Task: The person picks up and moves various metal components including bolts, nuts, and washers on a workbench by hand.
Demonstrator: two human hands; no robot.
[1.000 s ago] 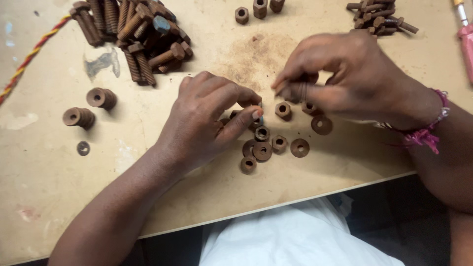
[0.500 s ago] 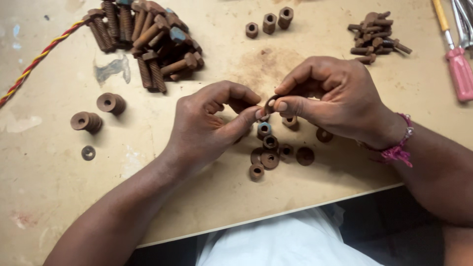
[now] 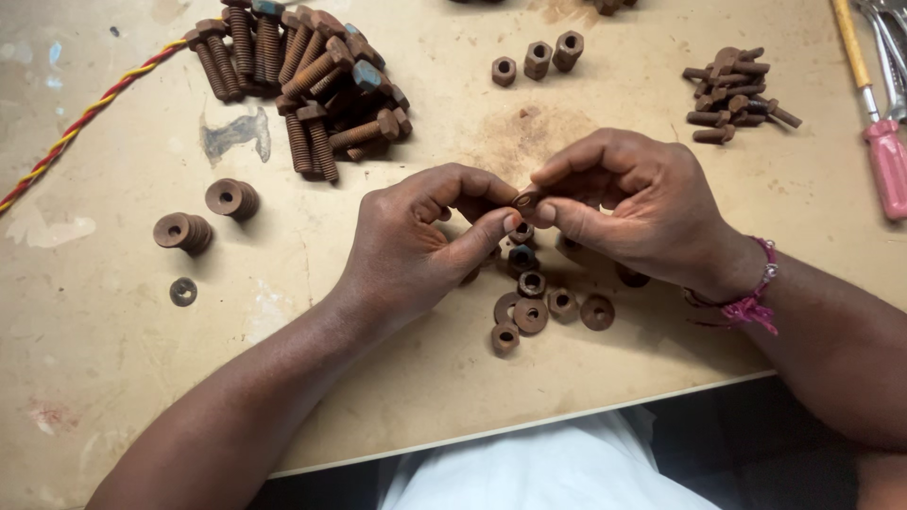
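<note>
Between my fingertips, left hand and right hand pinch one small rusty part above the bench. Just below lie loose nuts and washers; washer stacks and piled bolts sit farther out. Most loose pieces, I judge, remain unhandled.

**Rusted metal on a worn board**

The large bolts, nuts, small bolts and washers are rough, matt, brown-rusted metal. The tabletop looks like scuffed, stained matt board. The screwdriver handle is smooth pink plastic.
</note>
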